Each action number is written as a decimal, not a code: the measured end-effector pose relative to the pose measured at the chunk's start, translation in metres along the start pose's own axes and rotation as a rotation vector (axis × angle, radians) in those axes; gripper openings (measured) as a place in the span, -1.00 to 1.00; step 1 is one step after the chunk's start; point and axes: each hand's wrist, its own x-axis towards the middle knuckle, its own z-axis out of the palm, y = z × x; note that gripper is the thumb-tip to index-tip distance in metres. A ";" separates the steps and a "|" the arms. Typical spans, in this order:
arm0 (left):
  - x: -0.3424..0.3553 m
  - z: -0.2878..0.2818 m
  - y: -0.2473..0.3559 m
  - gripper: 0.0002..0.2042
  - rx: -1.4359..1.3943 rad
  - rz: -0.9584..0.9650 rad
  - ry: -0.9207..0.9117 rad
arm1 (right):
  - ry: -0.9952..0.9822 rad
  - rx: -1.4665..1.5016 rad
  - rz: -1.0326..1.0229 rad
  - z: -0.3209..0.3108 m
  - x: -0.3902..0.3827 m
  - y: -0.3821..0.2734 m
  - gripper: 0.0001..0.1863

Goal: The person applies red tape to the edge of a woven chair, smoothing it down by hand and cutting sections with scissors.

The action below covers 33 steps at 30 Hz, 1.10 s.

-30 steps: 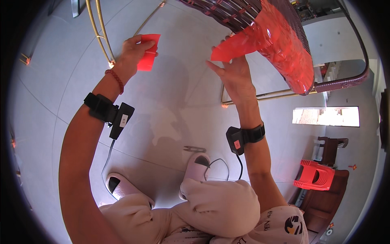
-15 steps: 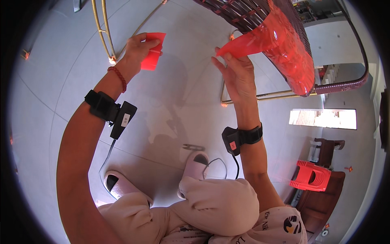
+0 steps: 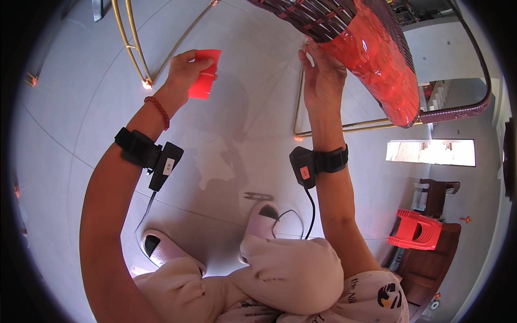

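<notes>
My left hand (image 3: 187, 72) is closed on a small flat piece of red tape (image 3: 200, 89), pinched between thumb and fingers above the floor. At the upper right hangs a dark brown woven wicker piece (image 3: 307, 19), its edge covered by shiny, wrinkled red tape (image 3: 377, 70). My right hand (image 3: 325, 75) is raised against the lower left end of that covering, fingers upward and bent at the wicker's edge. The wicker and tape partly hide its thumb and fingertips. Black strapped devices with cables sit on both forearms.
Thin gold-coloured metal legs (image 3: 132, 46) stand at the upper left, and a gold bar (image 3: 371, 125) runs below the wicker. A dark curved rail (image 3: 458, 114) extends at the right. Scissors (image 3: 258, 196) lie on the tiled floor near my slippers. Red stools (image 3: 414, 230) rest on brown furniture.
My right hand has moved up and right, bringing the loose tape end against the wicker's edge. My left hand, still holding its red piece, has shifted slightly down.
</notes>
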 end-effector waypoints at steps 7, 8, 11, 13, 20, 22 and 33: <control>0.001 0.001 -0.001 -0.77 -0.006 -0.016 -0.032 | 0.110 0.033 -0.014 0.010 -0.007 -0.008 -0.90; 0.001 0.002 -0.002 -0.77 0.000 -0.004 -0.038 | 0.084 0.017 -0.018 0.009 -0.007 -0.010 -0.87; -0.006 0.003 0.009 -0.76 0.059 -0.008 0.007 | 0.055 -0.015 -0.028 0.008 -0.007 -0.018 -0.81; -0.007 0.004 0.004 -0.78 0.047 0.008 0.013 | 0.065 -0.046 -0.009 0.007 -0.008 -0.019 -0.78; -0.006 0.003 0.000 -0.79 -0.022 -0.008 -0.063 | -0.029 -0.038 -0.047 0.000 0.000 -0.019 -0.78; 0.003 0.000 -0.008 -0.77 -0.027 -0.012 -0.074 | -0.064 -0.058 -0.024 -0.003 0.000 -0.016 -0.79; -0.015 0.013 0.001 -0.70 0.098 -0.005 -0.043 | -0.259 0.078 -0.085 -0.004 0.014 -0.017 -0.76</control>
